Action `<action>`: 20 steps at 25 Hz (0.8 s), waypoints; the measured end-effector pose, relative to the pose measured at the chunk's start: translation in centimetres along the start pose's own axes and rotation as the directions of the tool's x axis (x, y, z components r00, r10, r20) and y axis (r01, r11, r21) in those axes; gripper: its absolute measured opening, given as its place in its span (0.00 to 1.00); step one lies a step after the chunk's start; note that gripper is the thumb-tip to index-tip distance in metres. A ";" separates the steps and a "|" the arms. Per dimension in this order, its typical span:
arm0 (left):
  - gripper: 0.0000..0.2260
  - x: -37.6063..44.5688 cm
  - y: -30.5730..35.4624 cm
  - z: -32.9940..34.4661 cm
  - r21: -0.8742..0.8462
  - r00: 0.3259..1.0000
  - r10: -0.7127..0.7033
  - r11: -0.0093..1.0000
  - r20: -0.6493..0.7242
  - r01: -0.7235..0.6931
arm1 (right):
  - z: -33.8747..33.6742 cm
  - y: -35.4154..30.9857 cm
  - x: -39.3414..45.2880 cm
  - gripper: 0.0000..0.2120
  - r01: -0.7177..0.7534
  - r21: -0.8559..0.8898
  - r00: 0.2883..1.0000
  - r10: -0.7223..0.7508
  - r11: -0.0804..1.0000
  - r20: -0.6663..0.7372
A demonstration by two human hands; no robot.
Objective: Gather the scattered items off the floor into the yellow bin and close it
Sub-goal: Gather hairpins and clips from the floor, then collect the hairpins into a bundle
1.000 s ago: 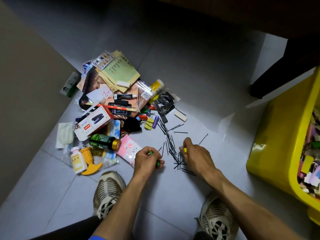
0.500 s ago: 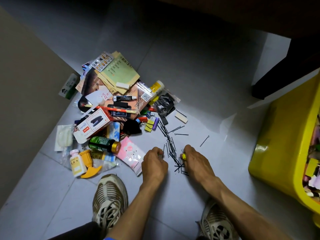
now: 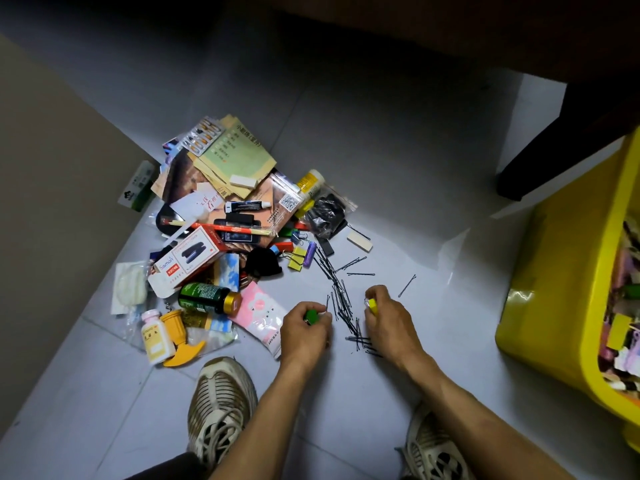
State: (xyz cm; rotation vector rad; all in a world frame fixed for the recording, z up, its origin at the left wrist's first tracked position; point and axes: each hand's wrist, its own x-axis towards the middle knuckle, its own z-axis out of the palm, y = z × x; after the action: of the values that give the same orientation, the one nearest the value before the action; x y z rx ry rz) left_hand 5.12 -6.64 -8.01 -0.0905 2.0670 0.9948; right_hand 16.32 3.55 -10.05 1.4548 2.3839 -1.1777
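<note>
A heap of small items (image 3: 221,233) lies on the grey tiled floor: booklets, a stapler box, bottles, binder clips. Several black hairpins (image 3: 341,306) are strewn between my hands. My left hand (image 3: 304,332) is closed around a small green clip (image 3: 311,317), just left of the pins. My right hand (image 3: 389,320) is closed around a small yellow clip (image 3: 372,304), its fingers down among the pins. The yellow bin (image 3: 554,306) stands open at the right, partly filled with mixed items.
A beige wall (image 3: 52,202) runs along the left. A dark furniture leg (image 3: 540,161) stands behind the bin. My two shoes (image 3: 221,403) rest on the floor below my hands. Loose binder clips (image 3: 298,261) and an eraser (image 3: 360,242) lie near the pins.
My left hand has turned so the green clip shows again. The right hand has shifted slightly up along the pins. The view has tilted a little.
</note>
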 end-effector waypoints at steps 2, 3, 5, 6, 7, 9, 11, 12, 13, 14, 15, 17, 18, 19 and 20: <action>0.03 -1.3 2.3 0.3 -0.261 0.991 -0.085 0.959 0.102 0.109 | -2.0 -1.2 0.1 0.10 -0.185 0.556 0.978 0.209 0.810 0.021; 0.03 -2.3 3.9 0.6 -0.369 0.984 -0.083 0.919 0.159 0.137 | -3.6 -1.8 -0.5 0.12 -0.211 0.762 0.967 0.246 0.612 0.070; 0.04 -5.0 7.6 2.3 -0.525 0.955 -0.018 0.832 0.297 0.179 | -8.2 -2.4 -2.6 0.10 -0.147 0.967 0.974 0.199 0.210 0.105; 0.06 -6.3 9.2 3.3 -0.573 0.931 0.020 0.793 0.364 0.207 | -10.3 -2.7 -3.9 0.09 -0.095 0.993 0.982 0.171 0.064 0.083; 0.07 -8.1 11.0 4.9 -0.589 0.896 0.068 0.775 0.439 0.230 | -12.8 -2.4 -5.3 0.09 -0.015 1.000 0.985 0.171 -0.012 0.017; 0.10 -12.7 14.2 9.1 -0.569 0.816 0.146 0.783 0.559 0.250 | -17.6 -0.9 -8.0 0.10 0.158 0.987 0.950 0.273 -0.009 -0.150; 0.12 -17.6 16.6 13.4 -0.512 0.746 0.186 0.826 0.640 0.233 | -22.0 1.3 -10.3 0.10 0.296 0.947 0.839 0.439 0.127 -0.321; 0.15 -19.8 17.3 15.0 -0.470 0.711 0.184 0.853 0.678 0.228 | -23.7 2.5 -11.2 0.10 0.316 0.921 0.774 0.500 0.226 -0.388; 0.19 -21.5 17.8 16.4 -0.422 0.674 0.172 0.878 0.719 0.227 | -24.9 3.7 -11.9 0.07 0.311 0.903 0.731 0.533 0.295 -0.426; 0.25 -22.5 18.0 17.3 -0.382 0.641 0.161 0.897 0.750 0.221 | -25.7 4.5 -12.4 0.09 0.283 0.895 0.720 0.540 0.345 -0.436; 0.29 -23.1 18.0 18.0 -0.356 0.614 0.163 0.912 0.772 0.205 | -26.2 5.1 -13.0 0.18 0.247 0.899 0.740 0.528 0.362 -0.416; 0.32 -23.4 17.7 18.0 -0.353 0.585 0.198 0.922 0.786 0.162 | -26.4 6.0 -13.6 0.29 0.213 0.903 0.782 0.490 0.372 -0.386; 0.31 -23.1 17.5 17.6 -0.379 0.598 0.225 0.914 0.769 0.143 | -26.3 6.1 -13.7 0.28 0.220 0.887 0.783 0.469 0.406 -0.409; 0.29 -22.5 17.2 17.0 -0.426 0.634 0.263 0.897 0.727 0.118 | -25.9 6.0 -13.6 0.24 0.227 0.856 0.778 0.443 0.464 -0.446; 0.25 -21.5 16.6 16.2 -0.477 0.695 0.296 0.875 0.655 0.078 | -25.1 5.7 -13.2 0.21 0.226 0.820 0.787 0.397 0.525 -0.471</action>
State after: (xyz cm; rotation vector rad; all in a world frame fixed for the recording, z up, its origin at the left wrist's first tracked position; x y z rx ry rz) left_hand 23.41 10.05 11.71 0.1622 1.0859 1.3386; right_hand 35.06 12.15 10.19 2.5693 1.9519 -2.3768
